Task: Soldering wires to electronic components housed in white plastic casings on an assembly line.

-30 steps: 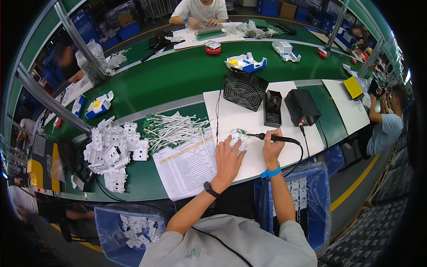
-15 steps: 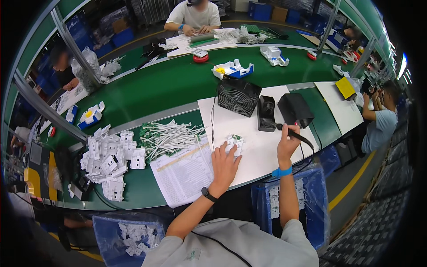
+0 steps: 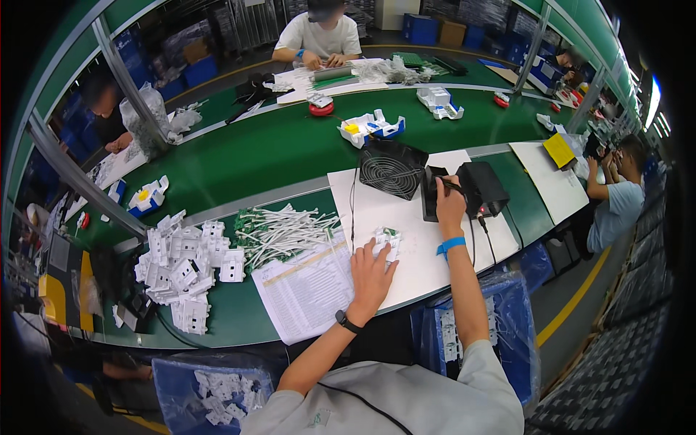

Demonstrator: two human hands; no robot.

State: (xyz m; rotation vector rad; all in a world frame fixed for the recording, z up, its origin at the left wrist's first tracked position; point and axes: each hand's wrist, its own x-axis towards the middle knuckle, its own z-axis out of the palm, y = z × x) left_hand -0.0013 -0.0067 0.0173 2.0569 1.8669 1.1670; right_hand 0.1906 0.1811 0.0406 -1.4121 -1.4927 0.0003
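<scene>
Seen from above, a person wearing a wristwatch and a blue wristband works at a green tabletop [image 3: 235, 319]. The left hand [image 3: 372, 277] lies palm down with fingers loosely spread, its fingertips on a small white plastic piece [image 3: 389, 246], which rests on a white board [image 3: 415, 279] in front of the person. The right hand [image 3: 451, 206] is curled closed around the dark handle of a soldering iron [image 3: 455, 187] at a black open-topped holder [image 3: 431, 199]; the iron's tip is hidden.

Behind the white piece stands a black fan [image 3: 390, 174] with a round grille; right of the holder sits a black box [image 3: 484, 187]. Left of the board are a printed sheet [image 3: 304, 293], a bundle of white wires [image 3: 290, 230] with green ends and a heap of white plastic housings [image 3: 181, 264]. Across the green surface beyond, a co-worker [image 3: 319, 36] in white sits with both hands low.
</scene>
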